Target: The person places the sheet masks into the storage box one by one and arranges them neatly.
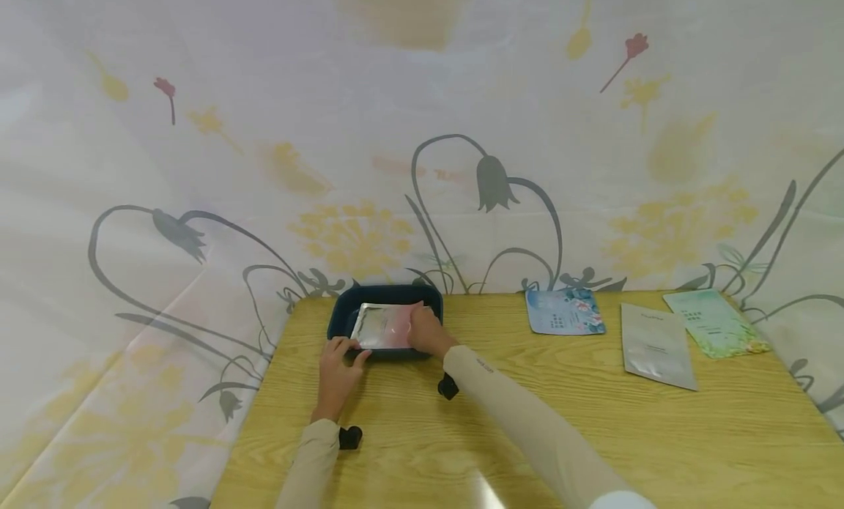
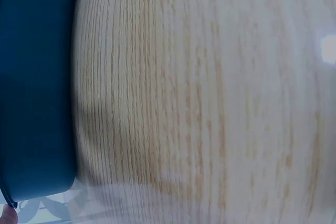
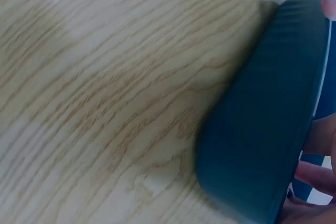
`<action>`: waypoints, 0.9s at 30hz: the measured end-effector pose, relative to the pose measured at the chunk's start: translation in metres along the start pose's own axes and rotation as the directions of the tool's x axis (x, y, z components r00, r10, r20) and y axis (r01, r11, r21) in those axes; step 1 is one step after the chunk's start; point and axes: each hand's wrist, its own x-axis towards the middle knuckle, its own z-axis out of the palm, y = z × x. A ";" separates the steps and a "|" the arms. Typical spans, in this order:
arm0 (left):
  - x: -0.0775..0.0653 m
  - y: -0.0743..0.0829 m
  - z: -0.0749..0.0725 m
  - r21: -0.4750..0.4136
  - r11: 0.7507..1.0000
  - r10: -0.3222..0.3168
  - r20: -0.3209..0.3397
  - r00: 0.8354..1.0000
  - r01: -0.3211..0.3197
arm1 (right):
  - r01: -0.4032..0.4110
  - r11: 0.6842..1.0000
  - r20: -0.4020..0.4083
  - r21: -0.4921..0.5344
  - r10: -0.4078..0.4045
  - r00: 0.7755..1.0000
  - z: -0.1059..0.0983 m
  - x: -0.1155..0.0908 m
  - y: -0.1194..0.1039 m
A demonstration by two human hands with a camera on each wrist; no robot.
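A dark blue basin [image 1: 389, 354] stands toward the back left of the table, and a silver and pink flat pouch [image 1: 382, 327] lies in it, tilted toward the near side. My left hand [image 1: 338, 370] holds the basin's near left corner, thumb against the outside of the rim. Reaching inside, my right hand [image 1: 428, 332] pinches the pouch's right end. Its fingers [image 3: 315, 177] show behind the basin wall [image 3: 252, 114] in the right wrist view. In the left wrist view, a fingertip [image 2: 8, 216] touches the rim by the basin's corner [image 2: 39, 177].
On the right of the wooden table [image 1: 527, 377] lie a blue flowered pouch [image 1: 565, 312], a silver pouch [image 1: 656, 346] and a green flowered pouch [image 1: 715, 322]. A flower-printed cloth [image 1: 369, 143] hangs behind the table's back edge.
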 end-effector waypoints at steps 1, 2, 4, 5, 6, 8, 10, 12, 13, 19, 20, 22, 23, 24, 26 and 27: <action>0.000 -0.001 0.001 0.003 1.000 0.002 0.000 1.000 -0.002 | 0.014 1.000 -0.009 -0.028 -0.014 1.000 0.000 -0.001 0.000; -0.001 -0.001 0.002 0.002 1.000 0.003 0.000 1.000 -0.003 | 0.024 0.998 -0.007 -0.053 -0.025 1.000 -0.001 -0.002 0.001; -0.001 -0.002 0.002 0.001 1.000 0.010 -0.004 1.000 -0.010 | 0.067 0.989 0.009 -0.135 -0.067 0.998 -0.002 -0.003 0.001; -0.001 -0.002 0.003 0.001 1.000 0.015 -0.006 1.000 -0.015 | 0.095 0.978 0.022 -0.183 -0.092 0.995 -0.004 -0.004 0.002; -0.001 -0.001 0.003 0.000 1.000 0.013 -0.005 1.000 -0.013 | 0.126 0.963 0.034 -0.239 -0.122 0.992 -0.005 -0.004 0.002; -0.001 -0.001 0.002 0.000 1.000 0.012 -0.004 1.000 -0.012 | 0.179 0.931 0.074 -0.317 -0.164 0.984 -0.008 -0.003 0.003; -0.001 0.000 0.002 0.002 1.000 0.007 -0.005 1.000 -0.007 | 0.211 0.922 0.115 -0.324 -0.183 0.976 -0.013 -0.004 0.002; -0.001 0.001 0.002 0.002 1.000 0.003 -0.006 1.000 -0.003 | 0.219 0.936 0.167 -0.275 -0.177 0.970 -0.019 -0.005 0.000; -0.001 0.001 0.001 0.003 1.000 0.003 -0.007 1.000 -0.003 | 0.211 0.949 0.191 -0.234 -0.168 0.967 -0.022 -0.006 -0.001; -0.003 0.000 0.000 0.012 1.000 -0.009 -0.004 1.000 0.009 | 0.158 0.980 0.219 -0.124 -0.129 0.967 -0.036 -0.013 -0.004; -0.004 -0.001 0.000 0.012 1.000 -0.009 -0.005 1.000 0.009 | 0.162 0.981 0.201 -0.102 -0.139 0.970 -0.038 -0.014 -0.003; -0.004 -0.001 0.000 0.009 1.000 -0.006 -0.005 1.000 0.006 | 0.162 0.985 0.170 -0.057 -0.150 0.974 -0.042 -0.018 0.002; -0.004 -0.002 0.000 0.009 1.000 -0.003 -0.005 1.000 0.003 | 0.169 0.985 0.160 -0.029 -0.163 0.974 -0.045 -0.020 0.005; -0.004 -0.002 0.001 0.007 1.000 -0.001 -0.004 1.000 0.001 | 0.171 0.985 0.151 0.004 -0.170 0.974 -0.048 -0.022 0.009; -0.003 -0.002 0.001 0.005 1.000 0.003 0.001 1.000 -0.003 | 0.173 0.982 0.128 0.079 -0.182 0.975 -0.055 -0.026 0.018; -0.003 -0.002 0.001 0.006 1.000 0.005 0.001 1.000 -0.005 | 0.173 0.980 0.119 0.100 -0.184 0.976 -0.059 -0.027 0.023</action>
